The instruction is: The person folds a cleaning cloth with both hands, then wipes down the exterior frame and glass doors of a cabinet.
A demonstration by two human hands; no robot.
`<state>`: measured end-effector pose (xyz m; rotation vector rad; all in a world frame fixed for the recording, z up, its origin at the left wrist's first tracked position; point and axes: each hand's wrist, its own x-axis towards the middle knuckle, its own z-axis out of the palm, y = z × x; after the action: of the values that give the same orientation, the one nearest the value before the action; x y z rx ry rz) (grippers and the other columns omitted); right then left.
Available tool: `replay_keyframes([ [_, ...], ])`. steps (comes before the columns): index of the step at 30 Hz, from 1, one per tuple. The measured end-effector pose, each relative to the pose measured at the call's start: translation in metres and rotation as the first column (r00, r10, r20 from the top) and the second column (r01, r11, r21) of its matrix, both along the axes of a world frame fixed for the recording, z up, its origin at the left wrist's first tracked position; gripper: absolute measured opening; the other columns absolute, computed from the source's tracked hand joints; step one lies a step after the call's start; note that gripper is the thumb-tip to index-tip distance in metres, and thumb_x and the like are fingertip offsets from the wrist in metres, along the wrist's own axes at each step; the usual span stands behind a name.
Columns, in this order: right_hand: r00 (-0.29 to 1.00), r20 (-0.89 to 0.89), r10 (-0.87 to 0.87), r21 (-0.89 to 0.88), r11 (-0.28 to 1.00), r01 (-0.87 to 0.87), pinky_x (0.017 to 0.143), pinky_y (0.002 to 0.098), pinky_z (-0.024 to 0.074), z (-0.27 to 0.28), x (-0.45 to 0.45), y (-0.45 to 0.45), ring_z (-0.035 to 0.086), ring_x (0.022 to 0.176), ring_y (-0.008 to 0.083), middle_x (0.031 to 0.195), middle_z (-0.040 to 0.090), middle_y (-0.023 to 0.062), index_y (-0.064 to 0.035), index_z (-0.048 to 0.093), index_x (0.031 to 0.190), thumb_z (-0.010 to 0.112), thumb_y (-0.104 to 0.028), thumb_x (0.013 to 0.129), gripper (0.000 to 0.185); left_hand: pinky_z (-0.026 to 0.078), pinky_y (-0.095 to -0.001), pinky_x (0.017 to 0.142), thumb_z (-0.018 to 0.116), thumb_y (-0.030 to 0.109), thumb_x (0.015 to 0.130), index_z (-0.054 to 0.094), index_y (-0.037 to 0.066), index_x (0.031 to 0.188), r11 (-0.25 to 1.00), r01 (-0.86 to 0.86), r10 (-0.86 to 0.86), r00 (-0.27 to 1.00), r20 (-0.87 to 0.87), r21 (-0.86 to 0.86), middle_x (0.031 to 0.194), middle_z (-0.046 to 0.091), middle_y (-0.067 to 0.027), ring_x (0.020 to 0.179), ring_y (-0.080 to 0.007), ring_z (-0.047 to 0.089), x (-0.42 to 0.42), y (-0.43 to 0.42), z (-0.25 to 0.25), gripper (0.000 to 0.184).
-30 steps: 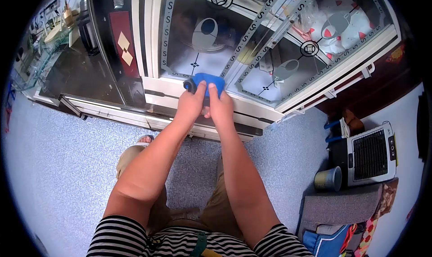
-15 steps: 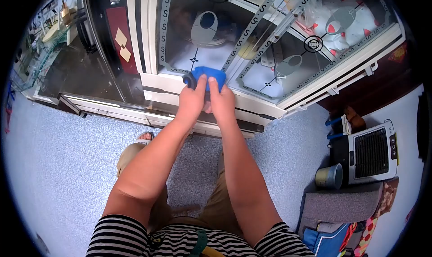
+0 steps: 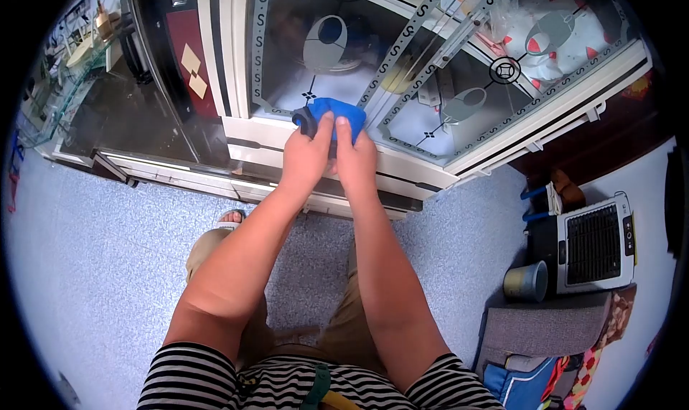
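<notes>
Your left hand (image 3: 307,157) and right hand (image 3: 357,159) are side by side, both grasping the blue cloth (image 3: 339,114), thumbs on top and most fingers hidden beneath. The cloth is in front of the cabinet (image 3: 287,143), at the lower edge of its left glass door (image 3: 326,87); you cannot tell from here whether it touches. A black piece (image 3: 304,121), too small to make out, sits by your left thumb. The cabinet front closes off the space ahead of you. To your left a dark desk (image 3: 118,130) runs alongside, a glass shelf (image 3: 61,109) at its far end. To your right, well apart from your hands, a bucket (image 3: 525,281) stands near a grille unit (image 3: 592,245), with a grey cover (image 3: 542,330) and blue fabric (image 3: 522,381) nearer you. Speckled floor (image 3: 423,266) lies between.
</notes>
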<state>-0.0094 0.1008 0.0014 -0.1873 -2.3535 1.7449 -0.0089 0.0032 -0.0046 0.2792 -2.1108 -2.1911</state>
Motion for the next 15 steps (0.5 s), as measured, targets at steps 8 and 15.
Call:
replay_keyframes([
  [8,0.980,0.186,0.066,-0.054,0.997,-0.057,0.041,0.0295,0.0456,-0.003,0.010,0.003,0.054,0.044,0.0151,0.069,0.061,0.0084,0.0032,0.064,0.096,0.053,-0.042,0.098,0.047,0.039,-0.0278,0.047,0.060,0.047,0.093,0.063,0.005,0.078,0.985,-0.010,-0.014,0.990,0.141,0.170,0.063,0.056,-0.0025,0.053,-0.0118,0.052,0.007,-0.001,-0.009,0.045],
  [15,0.999,-0.043,0.011,-0.065,0.998,-0.014,0.042,0.0321,0.0481,-0.003,0.004,-0.005,0.060,0.044,0.0185,0.059,0.059,0.0102,0.0040,0.062,0.087,0.051,-0.050,0.097,0.055,0.050,-0.0394,0.068,0.058,0.046,0.092,0.066,-0.004,0.090,0.991,-0.020,0.016,0.999,-0.035,-0.134,0.075,0.067,-0.0220,0.075,-0.0345,0.068,0.004,-0.008,0.011,0.051],
])
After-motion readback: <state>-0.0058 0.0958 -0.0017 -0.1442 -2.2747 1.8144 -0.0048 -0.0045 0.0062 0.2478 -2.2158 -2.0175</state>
